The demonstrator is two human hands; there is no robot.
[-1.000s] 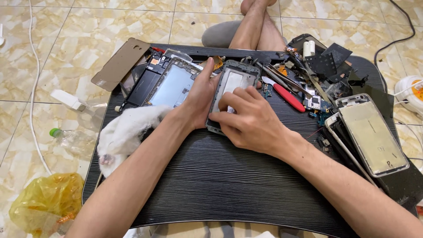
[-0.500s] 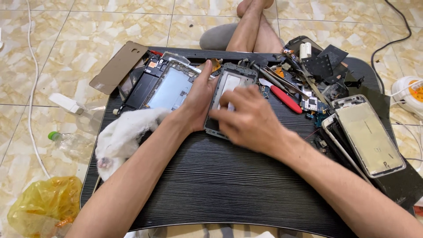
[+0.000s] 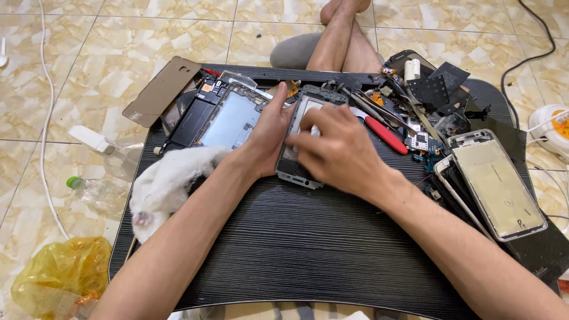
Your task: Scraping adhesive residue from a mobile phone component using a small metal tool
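A dismantled phone frame [image 3: 295, 167] lies on the black lap table [image 3: 296, 249]. My left hand [image 3: 268, 133] grips its left edge and holds it flat. My right hand [image 3: 338, 151] rests on top of the frame, fingers pinched together and pressing a small white bit against its inner surface. Most of the frame is hidden under both hands. A second opened phone body [image 3: 222, 118] with a pale blue back lies just left of my left hand.
A white cloth [image 3: 169, 181] sits at the table's left edge. A red-handled screwdriver [image 3: 385, 135], tweezers, circuit boards and phone parts crowd the back right. A gold phone frame [image 3: 496, 185] lies far right. A brown back cover [image 3: 161, 90], plastic bottle [image 3: 98, 191] and yellow bag [image 3: 62, 278] lie left.
My right hand's fingers have shifted a little over the frame's inner surface. My left hand keeps the same grip. The camera view has drifted slightly.
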